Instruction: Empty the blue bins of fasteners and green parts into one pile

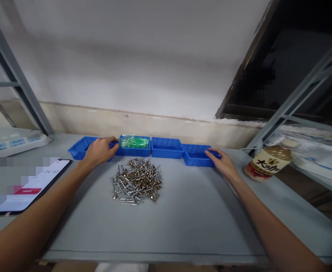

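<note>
Four small blue bins form a row near the wall, so several stand side by side. My left hand (100, 151) rests over the leftmost blue bin (79, 148), its fingers curled at the edge beside the second blue bin (133, 152). In that second bin lies a clear bag with green contents (134, 142). The third blue bin (167, 153) holds nothing visible. At the right end, my right hand (221, 163) grips the outer wall of the fourth blue bin (198, 160). In front of the row lies a heap of metal pins with brass-coloured ends (137, 181).
A phone (38, 185) lies at the left, with a white power strip (18, 145) behind it. A bottle with a brown drink (269, 160) stands at the right. Metal frame posts (290, 98) rise on both sides of the grey table (166, 230).
</note>
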A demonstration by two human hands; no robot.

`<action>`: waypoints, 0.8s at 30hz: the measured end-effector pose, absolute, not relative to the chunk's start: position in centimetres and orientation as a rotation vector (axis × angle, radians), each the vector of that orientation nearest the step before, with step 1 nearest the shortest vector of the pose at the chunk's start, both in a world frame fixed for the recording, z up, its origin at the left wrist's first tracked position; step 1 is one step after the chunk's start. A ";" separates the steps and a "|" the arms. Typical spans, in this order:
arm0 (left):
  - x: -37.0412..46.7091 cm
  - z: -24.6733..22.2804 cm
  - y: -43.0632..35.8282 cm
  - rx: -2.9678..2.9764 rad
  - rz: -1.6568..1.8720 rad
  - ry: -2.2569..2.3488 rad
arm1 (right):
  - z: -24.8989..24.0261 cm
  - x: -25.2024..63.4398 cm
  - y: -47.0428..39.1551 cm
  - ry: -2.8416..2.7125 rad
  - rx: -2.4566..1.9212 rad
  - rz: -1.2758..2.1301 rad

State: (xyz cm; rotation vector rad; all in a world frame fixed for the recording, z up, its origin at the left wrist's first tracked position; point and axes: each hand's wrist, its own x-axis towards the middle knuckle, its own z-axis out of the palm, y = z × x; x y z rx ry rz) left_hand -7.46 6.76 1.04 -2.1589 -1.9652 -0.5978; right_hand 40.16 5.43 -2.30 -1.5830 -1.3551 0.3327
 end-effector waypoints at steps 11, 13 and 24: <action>-7.5 1.0 5.8 -2.078 -0.568 -1.781 | -2.8 39.6 5.2 -1.412 -1.605 0.167; -7.1 1.0 5.5 -2.081 -0.605 -1.795 | -3.1 39.6 5.3 -1.417 -1.590 0.096; -6.6 0.5 4.7 -2.142 -0.660 -1.904 | -2.5 39.3 4.7 -1.333 -1.441 -0.193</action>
